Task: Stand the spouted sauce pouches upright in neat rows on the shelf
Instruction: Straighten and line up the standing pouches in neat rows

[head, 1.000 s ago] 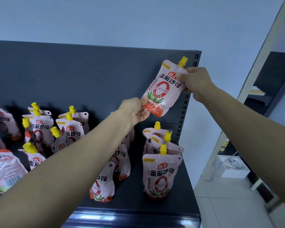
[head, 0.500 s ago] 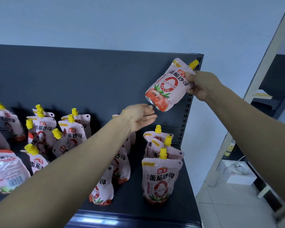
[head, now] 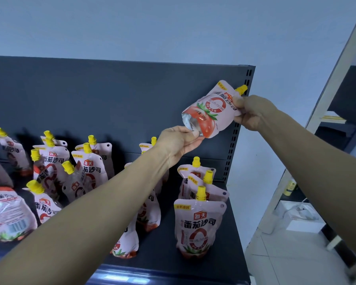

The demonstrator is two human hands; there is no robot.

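A pink sauce pouch [head: 213,112] with a yellow spout is held up in the air, tilted so its silver bottom faces left. My right hand [head: 253,112] grips its top edge just below the spout. My left hand [head: 179,140] pinches the pouch's bottom corner. Below, on the dark shelf [head: 232,249], three pouches stand in a row at the right, the front one [head: 199,227] upright. Another row [head: 150,210] runs behind my left forearm, partly hidden.
Several more pouches [head: 56,169] stand or lean in a loose cluster at the left; one pouch [head: 8,217] lies with its back label showing. The shelf's dark back panel [head: 111,99] rises behind. A white upright [head: 308,124] and tiled floor [head: 286,260] lie to the right.
My left hand, which had let go and dropped away, has come back up and taken the pouch's bottom corner. The pouch has tipped further toward horizontal.
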